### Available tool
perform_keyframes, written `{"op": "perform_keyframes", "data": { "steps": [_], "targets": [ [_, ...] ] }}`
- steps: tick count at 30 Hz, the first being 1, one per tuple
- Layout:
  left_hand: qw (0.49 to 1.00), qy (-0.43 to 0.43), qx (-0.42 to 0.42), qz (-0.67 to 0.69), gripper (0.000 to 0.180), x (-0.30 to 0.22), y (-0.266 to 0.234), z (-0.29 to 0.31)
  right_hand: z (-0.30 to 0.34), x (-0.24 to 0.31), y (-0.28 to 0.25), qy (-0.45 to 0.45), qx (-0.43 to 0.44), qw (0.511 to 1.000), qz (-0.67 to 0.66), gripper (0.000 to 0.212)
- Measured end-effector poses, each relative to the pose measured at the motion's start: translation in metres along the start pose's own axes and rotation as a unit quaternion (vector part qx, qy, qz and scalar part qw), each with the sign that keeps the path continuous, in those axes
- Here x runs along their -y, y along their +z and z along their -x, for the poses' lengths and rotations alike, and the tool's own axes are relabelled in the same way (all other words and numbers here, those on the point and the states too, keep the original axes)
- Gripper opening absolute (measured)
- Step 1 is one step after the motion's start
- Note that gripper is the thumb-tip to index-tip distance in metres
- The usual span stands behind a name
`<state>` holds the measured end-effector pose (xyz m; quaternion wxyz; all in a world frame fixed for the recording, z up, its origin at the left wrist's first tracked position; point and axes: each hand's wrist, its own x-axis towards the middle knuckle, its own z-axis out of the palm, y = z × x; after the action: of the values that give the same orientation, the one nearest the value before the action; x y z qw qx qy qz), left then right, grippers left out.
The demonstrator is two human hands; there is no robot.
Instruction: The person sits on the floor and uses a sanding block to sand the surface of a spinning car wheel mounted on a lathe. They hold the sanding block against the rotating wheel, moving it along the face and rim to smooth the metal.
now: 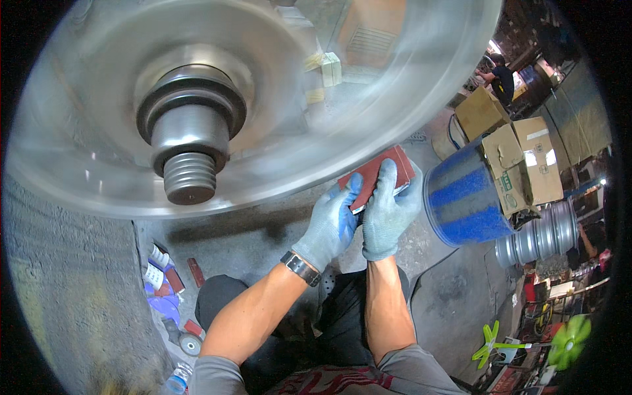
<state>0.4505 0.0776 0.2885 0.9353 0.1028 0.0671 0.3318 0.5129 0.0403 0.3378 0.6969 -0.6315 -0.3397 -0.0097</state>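
Note:
A large silver wheel [276, 191], blurred as if spinning, fills the upper left. At its middle a metal spindle with a threaded end [189, 176] juts toward me. Beside the wheel's lower right edge, I hold a reddish-brown sheet of sandpaper [368, 186], which looks folded or wrapped round a pad. Both hands wear grey-blue gloves. My left hand [331, 220] grips the sheet's near left part, its index finger laid along it. My right hand [390, 220] closes on the right part, thumb on top. Whether the sandpaper touches the wheel, I cannot tell.
A blue drum [464, 197] stands close on the right, with cardboard boxes [523, 161] against it. Behind are stacked metal wheels [540, 234] and a green fan [569, 342]. Sandpaper pieces [174, 280] and a plastic bottle [178, 380] lie lower left. Another person [501, 79] sits far off.

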Motion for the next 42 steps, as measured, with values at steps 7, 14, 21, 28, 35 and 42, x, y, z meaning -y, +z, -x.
{"op": "perform_keyframes", "data": {
  "steps": [7,14,21,28,35,42],
  "targets": [
    [1.0,0.006,0.006,-0.02,0.038,-0.002,0.0,0.002,0.003,-0.001,0.005,0.015,-0.01,0.999,-0.044,0.023],
    [0.998,0.016,0.009,-0.062,0.04,-0.005,-0.002,0.004,0.003,0.0,0.007,0.008,-0.007,0.999,-0.04,0.024],
    [1.0,0.009,0.026,-0.008,0.041,-0.005,-0.005,0.002,0.005,0.005,0.009,0.008,-0.015,0.999,-0.034,0.023],
    [0.99,0.043,0.035,-0.132,0.045,-0.005,-0.008,0.004,0.004,0.001,0.007,-0.011,-0.016,1.0,-0.018,0.022],
    [0.976,0.113,0.066,-0.175,0.045,0.001,-0.009,0.002,0.003,0.003,0.007,0.0,-0.018,1.0,-0.022,0.024],
    [1.0,0.011,0.027,-0.006,0.044,-0.001,-0.009,-0.003,0.002,-0.001,0.004,0.005,-0.011,0.999,-0.033,0.024]
  ]
}}
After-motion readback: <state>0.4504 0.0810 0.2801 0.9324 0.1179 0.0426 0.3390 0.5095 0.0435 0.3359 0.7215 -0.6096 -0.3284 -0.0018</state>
